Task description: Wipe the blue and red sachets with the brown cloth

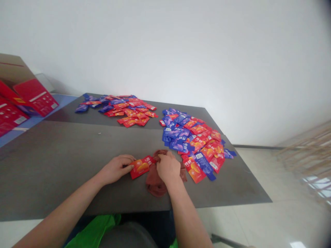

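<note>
Near table's front edge (116,208), room leftward: left fingers (127,169) tight on red packet (141,167), right fingers (161,159) around cloth (156,184).

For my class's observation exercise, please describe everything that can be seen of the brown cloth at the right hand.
The cloth is plain reddish-brown and looks like soft, thin fabric. It lies crumpled on the grey table, close to the near edge, with loose folds towards the viewer. The right hand grips its far part and covers its middle; a bit shows beyond that hand's right side. The right end of a red pouch meets it. Its full shape is hidden.
</note>
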A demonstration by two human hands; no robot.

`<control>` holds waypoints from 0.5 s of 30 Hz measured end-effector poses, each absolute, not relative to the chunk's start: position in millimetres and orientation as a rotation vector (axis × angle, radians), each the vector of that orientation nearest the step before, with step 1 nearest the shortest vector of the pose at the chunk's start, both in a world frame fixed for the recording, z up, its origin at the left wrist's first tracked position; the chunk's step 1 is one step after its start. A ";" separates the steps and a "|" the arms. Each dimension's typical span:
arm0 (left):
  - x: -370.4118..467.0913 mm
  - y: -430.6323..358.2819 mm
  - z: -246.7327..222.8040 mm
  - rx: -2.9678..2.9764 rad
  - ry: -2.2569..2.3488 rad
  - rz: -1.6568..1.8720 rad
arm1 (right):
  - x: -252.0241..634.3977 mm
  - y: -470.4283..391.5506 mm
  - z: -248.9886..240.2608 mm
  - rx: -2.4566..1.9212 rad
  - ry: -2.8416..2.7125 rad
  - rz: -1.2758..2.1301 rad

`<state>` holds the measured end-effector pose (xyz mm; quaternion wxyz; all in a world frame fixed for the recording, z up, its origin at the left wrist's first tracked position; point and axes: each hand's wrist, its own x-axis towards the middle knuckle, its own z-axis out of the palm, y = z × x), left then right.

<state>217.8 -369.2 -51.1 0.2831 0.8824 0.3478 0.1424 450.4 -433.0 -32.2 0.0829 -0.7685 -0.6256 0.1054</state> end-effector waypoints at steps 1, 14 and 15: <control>217.6 -369.3 -50.8 2.360 0.932 0.376 | 455.0 -430.8 -28.6 -2.320 -1.838 0.301; 218.8 -369.7 -50.8 2.334 0.891 0.403 | 434.8 -438.0 -29.0 -2.222 -1.968 0.309; 218.5 -369.7 -51.3 2.335 0.903 0.406 | 448.4 -435.9 -27.0 -2.309 -1.890 0.284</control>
